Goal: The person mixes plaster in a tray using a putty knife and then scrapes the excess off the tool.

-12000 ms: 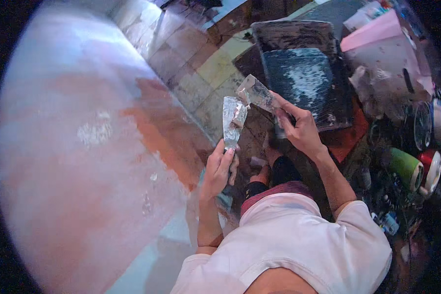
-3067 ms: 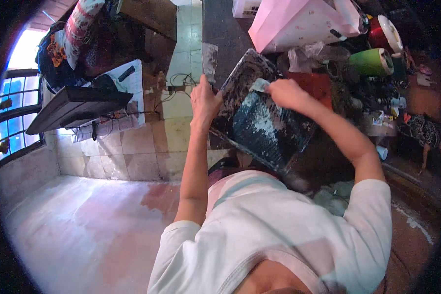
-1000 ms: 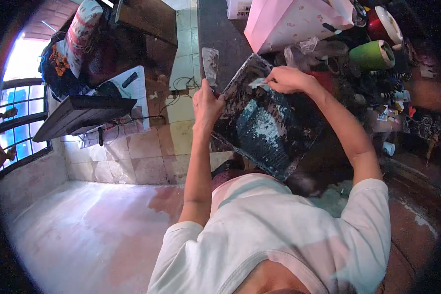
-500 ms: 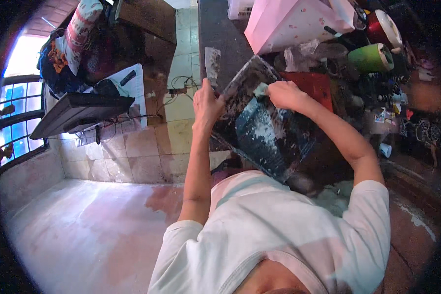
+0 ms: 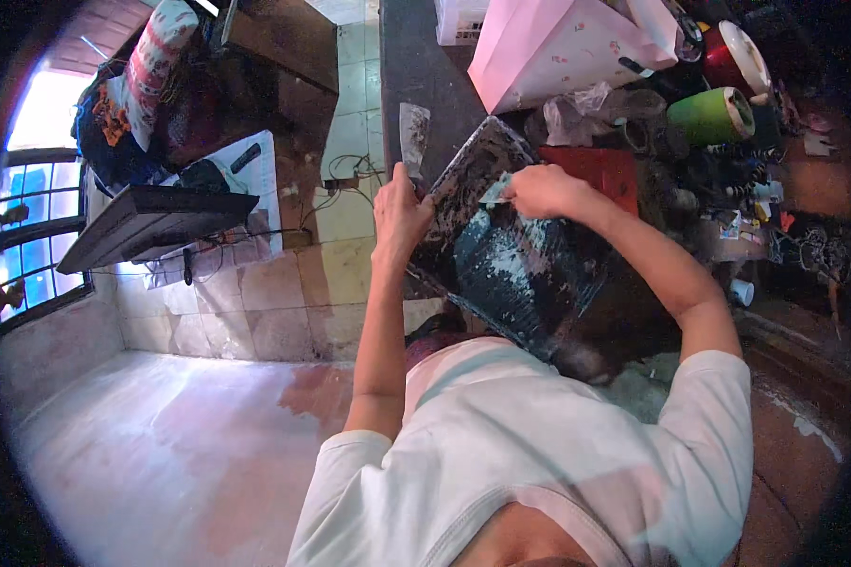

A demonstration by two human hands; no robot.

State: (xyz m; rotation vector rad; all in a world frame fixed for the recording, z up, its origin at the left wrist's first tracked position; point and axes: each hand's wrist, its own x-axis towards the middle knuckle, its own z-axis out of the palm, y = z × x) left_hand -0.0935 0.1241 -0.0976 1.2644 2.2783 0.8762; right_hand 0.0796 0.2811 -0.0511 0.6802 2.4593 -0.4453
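Left hand [image 5: 399,210] grips the near-left edge of the dark paint tray [image 5: 520,269] and a putty knife [image 5: 413,135]; right hand [image 5: 537,191] clamps a scraper [image 5: 494,192] (blade on tray surface), below the pink bag [image 5: 563,42].

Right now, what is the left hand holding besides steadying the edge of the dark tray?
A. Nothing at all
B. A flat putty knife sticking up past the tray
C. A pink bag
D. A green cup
B. The left hand grips the edge of the dark tray with a flat putty knife sticking up above it, while the right hand works a small scraper on the tray.
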